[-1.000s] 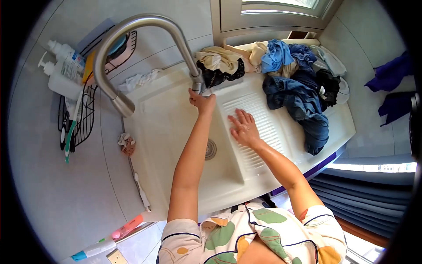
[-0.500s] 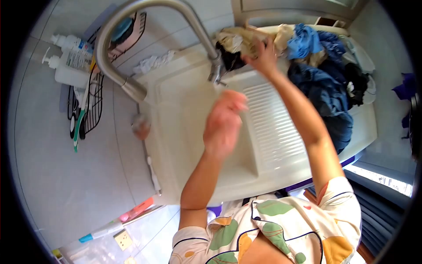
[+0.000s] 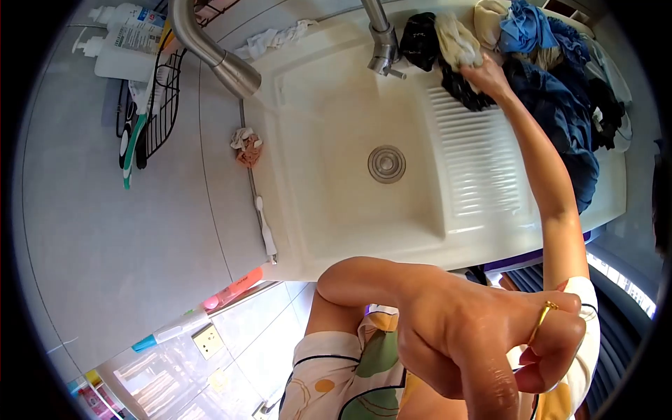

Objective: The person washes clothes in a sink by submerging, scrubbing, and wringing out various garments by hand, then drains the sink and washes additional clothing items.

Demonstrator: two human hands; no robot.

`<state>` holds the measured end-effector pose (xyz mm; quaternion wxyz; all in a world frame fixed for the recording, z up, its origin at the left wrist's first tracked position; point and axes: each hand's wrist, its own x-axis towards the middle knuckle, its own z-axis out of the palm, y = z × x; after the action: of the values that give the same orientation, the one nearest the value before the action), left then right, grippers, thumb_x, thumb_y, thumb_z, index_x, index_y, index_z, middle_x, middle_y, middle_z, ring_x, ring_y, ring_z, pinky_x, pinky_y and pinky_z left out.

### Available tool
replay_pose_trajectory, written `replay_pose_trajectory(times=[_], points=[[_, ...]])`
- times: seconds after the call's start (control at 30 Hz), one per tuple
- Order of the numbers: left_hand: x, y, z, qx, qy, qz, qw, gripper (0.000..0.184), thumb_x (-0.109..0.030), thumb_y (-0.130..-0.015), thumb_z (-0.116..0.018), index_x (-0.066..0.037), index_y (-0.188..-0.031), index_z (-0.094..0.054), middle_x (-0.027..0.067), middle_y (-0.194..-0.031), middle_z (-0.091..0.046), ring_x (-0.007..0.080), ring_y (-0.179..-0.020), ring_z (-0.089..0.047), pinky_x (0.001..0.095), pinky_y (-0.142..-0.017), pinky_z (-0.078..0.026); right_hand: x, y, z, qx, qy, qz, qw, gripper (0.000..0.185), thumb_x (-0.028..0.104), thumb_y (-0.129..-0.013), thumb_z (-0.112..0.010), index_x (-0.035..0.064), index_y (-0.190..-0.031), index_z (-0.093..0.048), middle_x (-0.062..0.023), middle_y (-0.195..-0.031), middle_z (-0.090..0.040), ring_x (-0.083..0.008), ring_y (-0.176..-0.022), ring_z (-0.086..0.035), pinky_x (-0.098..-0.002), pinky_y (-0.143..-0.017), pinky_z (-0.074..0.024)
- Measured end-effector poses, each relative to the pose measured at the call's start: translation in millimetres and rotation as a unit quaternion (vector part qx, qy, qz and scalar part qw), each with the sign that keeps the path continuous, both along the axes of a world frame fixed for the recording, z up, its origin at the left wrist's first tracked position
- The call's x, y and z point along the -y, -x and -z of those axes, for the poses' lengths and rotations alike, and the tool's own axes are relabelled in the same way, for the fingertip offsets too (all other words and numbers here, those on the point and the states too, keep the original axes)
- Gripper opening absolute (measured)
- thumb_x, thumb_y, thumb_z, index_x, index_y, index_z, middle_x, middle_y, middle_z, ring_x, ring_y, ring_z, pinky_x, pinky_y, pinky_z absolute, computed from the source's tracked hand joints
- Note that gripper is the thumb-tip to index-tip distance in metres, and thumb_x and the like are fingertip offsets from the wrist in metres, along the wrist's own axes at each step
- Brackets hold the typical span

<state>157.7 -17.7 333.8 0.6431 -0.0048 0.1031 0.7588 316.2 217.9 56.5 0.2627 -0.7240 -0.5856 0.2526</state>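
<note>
My left hand (image 3: pixel 483 336) is raised close to the camera, large in view over my chest. Its fingers are curled in, one points downward, a gold ring is on one of them, and nothing shows between them. At the back of the sink, my right hand (image 3: pixel 486 75) grips the end of a cream-coloured wet cloth (image 3: pixel 456 40). Dark wet fabric (image 3: pixel 465 91) hangs just below that hand on the ribbed washboard (image 3: pixel 479 154). A black bundle (image 3: pixel 418 42) sits left of the cream cloth.
The white sink basin (image 3: pixel 329 203) has a metal drain (image 3: pixel 386 164). A tap spout (image 3: pixel 383 52) reaches over its back edge. Blue clothes (image 3: pixel 553 105) are piled at right. A toothbrush (image 3: pixel 266 227) and crumpled cloth (image 3: pixel 246 147) lie along the left rim; bottles (image 3: pixel 129 52) stand beyond.
My left hand has risen from over the basin towards the camera. My right hand now pulls the cream cloth forward off the pile. The view has shifted.
</note>
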Motion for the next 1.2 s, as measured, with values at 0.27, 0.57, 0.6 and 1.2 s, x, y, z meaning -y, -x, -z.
replay_pose_trajectory(times=[0.27, 0.57, 0.6, 1.2], points=[[-32, 15, 82, -0.067, -0.604, 0.335, 0.72, 0.023, -0.004, -0.065, -0.047, -0.017, -0.075, -0.063, 0.002, -0.074, -0.038, 0.0149, -0.067, -0.038, 0.0275, -0.064, -0.027, 129, 108, -12, -0.159, 0.178, -0.144, 0.961, 0.059, 0.032, -0.054, -0.064, -0.0038, -0.098, -0.049, -0.0199, -0.083, -0.058, -0.0289, -0.081, -0.056, -0.0335, -0.072, -0.0438], [-47, 32, 80, -0.067, -0.578, 0.28, 0.764, 0.017, -0.014, -0.069, -0.05, -0.015, -0.079, -0.064, 0.0043, -0.075, -0.04, 0.0142, -0.061, -0.038, 0.0256, -0.056, -0.028, 117, 148, 22, -0.132, 0.094, -0.197, 0.967, 0.045, 0.025, -0.064, -0.059, 0.0037, -0.1, -0.045, -0.0188, -0.086, -0.056, -0.0312, -0.085, -0.053, -0.0367, -0.073, -0.0423], [-47, 42, 91, -0.138, -0.563, 0.344, 0.739, 0.029, -0.002, -0.062, -0.045, -0.017, -0.079, -0.064, 0.0027, -0.073, -0.038, 0.0162, -0.069, -0.039, 0.0276, -0.065, -0.028, 98, 131, 24, -0.101, 0.002, -0.151, 0.983, 0.04, 0.019, -0.064, -0.058, 0.0096, -0.101, -0.047, -0.0173, -0.094, -0.053, -0.031, -0.088, -0.051, -0.0374, -0.076, -0.0411], [-124, 128, 369, -0.27, 0.286, 0.389, 0.833, 0.035, -0.018, -0.072, -0.055, -0.007, -0.105, -0.047, 0.0075, -0.088, -0.054, 0.0203, -0.081, -0.052, 0.0308, -0.073, -0.044, -48, 1, -1, 0.266, -0.167, -0.184, 0.932, 0.053, 0.018, -0.058, -0.065, 0.0085, -0.107, -0.045, -0.0172, -0.104, -0.049, -0.0308, -0.098, -0.046, -0.0367, -0.083, -0.0379]])
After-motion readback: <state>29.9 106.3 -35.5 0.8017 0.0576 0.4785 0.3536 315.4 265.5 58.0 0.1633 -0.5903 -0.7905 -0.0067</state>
